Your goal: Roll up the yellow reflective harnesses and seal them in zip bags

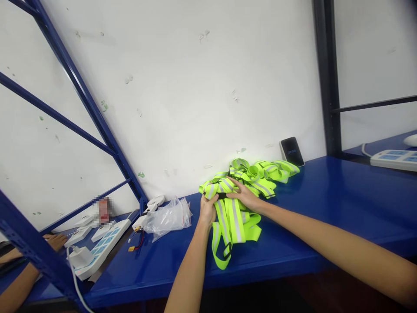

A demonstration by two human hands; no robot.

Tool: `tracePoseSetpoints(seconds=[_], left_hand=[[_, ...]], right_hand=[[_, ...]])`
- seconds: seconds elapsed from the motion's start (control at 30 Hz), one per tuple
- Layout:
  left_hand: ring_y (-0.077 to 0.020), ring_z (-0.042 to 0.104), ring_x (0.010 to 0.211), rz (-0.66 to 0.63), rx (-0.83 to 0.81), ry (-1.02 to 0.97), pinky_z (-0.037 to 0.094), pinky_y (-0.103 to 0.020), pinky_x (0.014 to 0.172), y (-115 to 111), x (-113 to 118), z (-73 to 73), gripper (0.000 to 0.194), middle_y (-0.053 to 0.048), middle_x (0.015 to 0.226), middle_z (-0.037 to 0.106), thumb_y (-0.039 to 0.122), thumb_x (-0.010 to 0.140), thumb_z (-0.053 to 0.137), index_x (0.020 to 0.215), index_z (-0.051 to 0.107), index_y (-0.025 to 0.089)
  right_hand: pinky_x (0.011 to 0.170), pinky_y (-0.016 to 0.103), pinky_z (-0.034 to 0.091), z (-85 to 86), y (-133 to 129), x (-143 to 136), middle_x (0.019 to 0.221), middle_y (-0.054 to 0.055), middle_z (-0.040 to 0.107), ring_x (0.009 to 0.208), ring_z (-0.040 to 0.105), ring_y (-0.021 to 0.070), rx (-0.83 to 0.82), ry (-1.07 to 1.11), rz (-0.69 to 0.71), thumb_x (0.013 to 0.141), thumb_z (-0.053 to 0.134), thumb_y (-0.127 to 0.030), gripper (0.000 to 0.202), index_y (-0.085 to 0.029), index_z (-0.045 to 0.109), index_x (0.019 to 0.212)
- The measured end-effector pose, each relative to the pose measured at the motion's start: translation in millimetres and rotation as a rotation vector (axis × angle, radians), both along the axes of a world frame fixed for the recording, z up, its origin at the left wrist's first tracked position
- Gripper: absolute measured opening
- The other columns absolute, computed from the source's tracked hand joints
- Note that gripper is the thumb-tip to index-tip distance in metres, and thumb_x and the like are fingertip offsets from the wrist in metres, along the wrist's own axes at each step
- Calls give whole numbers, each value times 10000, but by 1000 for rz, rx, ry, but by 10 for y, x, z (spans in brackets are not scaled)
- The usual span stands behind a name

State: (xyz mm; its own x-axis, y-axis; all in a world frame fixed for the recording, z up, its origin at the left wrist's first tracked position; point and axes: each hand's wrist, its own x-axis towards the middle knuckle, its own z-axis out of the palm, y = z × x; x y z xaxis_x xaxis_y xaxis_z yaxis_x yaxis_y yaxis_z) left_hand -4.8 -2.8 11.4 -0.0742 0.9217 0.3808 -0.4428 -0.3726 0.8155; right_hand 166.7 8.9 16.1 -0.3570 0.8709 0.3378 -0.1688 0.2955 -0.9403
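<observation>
Neon-yellow reflective straps (237,219) with silver stripes hang in a bundle at the front of the blue table. My left hand (207,210) is closed on the left side of the bundle, its thumb by a black buckle or band (222,195). From the right, my right hand (245,195) grips the same straps, fingers on top and thumb near the black piece. One loose loop with a small black slider (227,250) dangles toward the table edge. Behind my hands, more neon-yellow straps (260,171) lie heaped against the wall.
A phone-like device (292,151) leans on the wall at right. Left of my hands are a clear plastic bag (171,217), a small white fan (156,201) and a wired connector (132,248). Beyond the blue frame post (48,256) are a power strip (104,250) and another person's hand (56,241).
</observation>
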Motion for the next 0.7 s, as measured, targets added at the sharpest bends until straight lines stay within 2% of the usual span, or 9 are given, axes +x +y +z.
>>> tracePoseSetpoints(seconds=[0.07,0.13,0.2,0.27,0.37,0.43,0.53,0.63,0.7], left_hand=[[-267,600,1132,-37,-8,-4,413,-415,1015,-31,-3,28,610,-58,1129,683,168,581,741,1166,582,228],[-270,585,1156,-84,-6,6,412,-417,1018,-57,-11,51,675,-54,1151,676,134,572,705,1220,555,248],[-265,586,1154,-103,8,37,418,-410,1011,-67,-21,57,718,-55,1162,670,118,566,703,1250,537,259],[-258,596,1137,-82,9,79,430,-397,994,-60,-31,40,734,-59,1165,668,129,570,730,1263,527,260],[-258,607,1116,8,6,163,455,-385,960,-39,-41,-7,660,-74,1156,671,196,610,771,1230,546,228],[-272,621,1085,85,19,252,476,-387,927,-36,-40,-31,555,-102,1117,684,253,640,782,1154,584,183],[-290,631,1054,148,52,344,486,-401,905,-50,-18,-36,486,-132,1099,683,295,655,789,1082,607,150],[-273,619,1075,148,90,315,466,-400,940,-62,18,-27,531,-117,1156,660,303,671,784,1146,582,181],[-261,612,1086,141,103,283,454,-387,955,-61,28,-22,544,-103,1167,655,298,677,778,1171,573,199]], right_hand=[[846,409,532,34,-34,-8,1080,97,683,900,669,245,-110,44,37,710,752,-334,749,-224,439,1381],[787,400,547,52,-49,-3,1022,104,698,834,674,249,-156,41,77,695,764,-353,621,-202,552,1259],[770,389,540,50,-31,18,964,90,703,829,663,253,-86,7,56,691,762,-384,474,-193,635,1105],[750,371,526,38,12,51,879,57,696,822,645,248,42,-47,-37,682,758,-420,371,-190,666,958],[675,341,494,25,83,97,728,17,643,733,609,225,159,-125,-183,669,743,-481,340,-178,639,784],[643,330,473,20,115,111,672,3,605,675,584,205,179,-158,-219,683,719,-513,360,-174,606,727],[672,347,484,2,129,101,743,25,636,731,606,225,156,-158,-219,718,687,-524,364,-174,610,781],[787,387,508,-18,94,58,970,78,686,942,627,284,77,-108,-233,736,698,-478,365,-199,631,962],[836,405,513,-17,45,22,1049,86,689,995,629,292,15,-57,-172,758,692,-432,381,-221,613,1065]])
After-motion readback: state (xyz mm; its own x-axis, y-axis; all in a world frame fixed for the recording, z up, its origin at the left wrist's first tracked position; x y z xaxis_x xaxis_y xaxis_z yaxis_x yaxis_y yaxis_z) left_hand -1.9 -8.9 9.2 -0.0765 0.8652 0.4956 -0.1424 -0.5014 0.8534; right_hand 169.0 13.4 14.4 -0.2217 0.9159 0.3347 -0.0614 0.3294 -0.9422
